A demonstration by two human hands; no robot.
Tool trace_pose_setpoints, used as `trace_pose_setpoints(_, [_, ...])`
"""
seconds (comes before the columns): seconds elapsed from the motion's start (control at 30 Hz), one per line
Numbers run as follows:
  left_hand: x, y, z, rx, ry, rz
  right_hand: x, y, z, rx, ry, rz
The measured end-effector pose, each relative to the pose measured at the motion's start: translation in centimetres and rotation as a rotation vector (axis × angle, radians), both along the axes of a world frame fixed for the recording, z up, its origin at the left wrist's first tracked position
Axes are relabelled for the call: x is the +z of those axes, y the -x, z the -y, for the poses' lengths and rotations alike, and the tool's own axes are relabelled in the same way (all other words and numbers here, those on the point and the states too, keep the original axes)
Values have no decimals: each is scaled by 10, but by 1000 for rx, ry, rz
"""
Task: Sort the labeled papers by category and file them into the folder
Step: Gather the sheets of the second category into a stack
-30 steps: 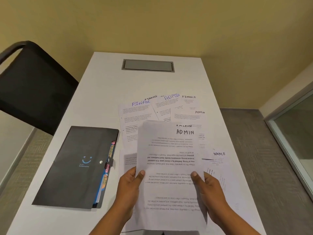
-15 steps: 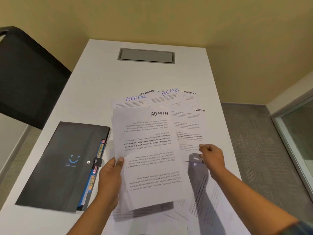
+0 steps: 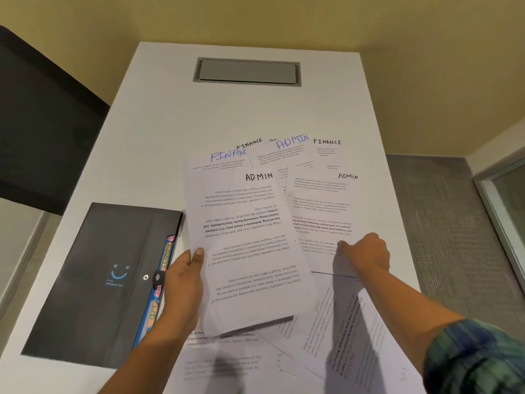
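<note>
Over the loose papers (image 3: 326,155) on the white table (image 3: 170,123), the left hand (image 3: 183,282) grips one ADMIN sheet (image 3: 250,245) by its left edge, with the thumb on top. The right hand (image 3: 366,255) is well apart, arm outstretched, and pinches a second ADMIN sheet (image 3: 321,206). A black folder (image 3: 96,280) lies just left.

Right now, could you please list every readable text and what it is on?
"ADMIN", black: held sheet.
"Village life is a peaceful, close-knit", upside down: held sheet.
"ADMIN", black: right sheet.
"ADMIN", blue: far middle sheet.
"FINANCE", black: far right sheet.
"FINANCE", black: far covered sheet.
"FINAN", blue, cut off: far left sheet.
Folder print, tabs: too blurred.
</note>
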State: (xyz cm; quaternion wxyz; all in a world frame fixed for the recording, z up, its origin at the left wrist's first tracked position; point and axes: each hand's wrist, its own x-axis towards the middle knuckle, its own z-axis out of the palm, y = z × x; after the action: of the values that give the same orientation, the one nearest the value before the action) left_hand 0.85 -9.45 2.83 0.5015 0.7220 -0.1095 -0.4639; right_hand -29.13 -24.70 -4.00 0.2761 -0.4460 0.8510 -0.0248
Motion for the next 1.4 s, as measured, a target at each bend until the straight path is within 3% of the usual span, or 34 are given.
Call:
trace_pose_setpoints(0.17, [0,-4,3,-1,-12,16,-3,4,3,-37,29,106])
trace_pose_setpoints(0.57, [-7,-11,-7,17,-95,6,27,21,24,12,484,377])
trace_pose_setpoints(0.8, [-13,-21,-8,55,-127,15,33,-10,60,88,443,421])
trace_pose_setpoints(1.03, [-24,-25,-7,86,-114,-21,5,-45,79,267,235,243])
trace_pose_setpoints(1.4, [-36,-29,-7,36,-153,15,-11,-54,79,256,21,-116])
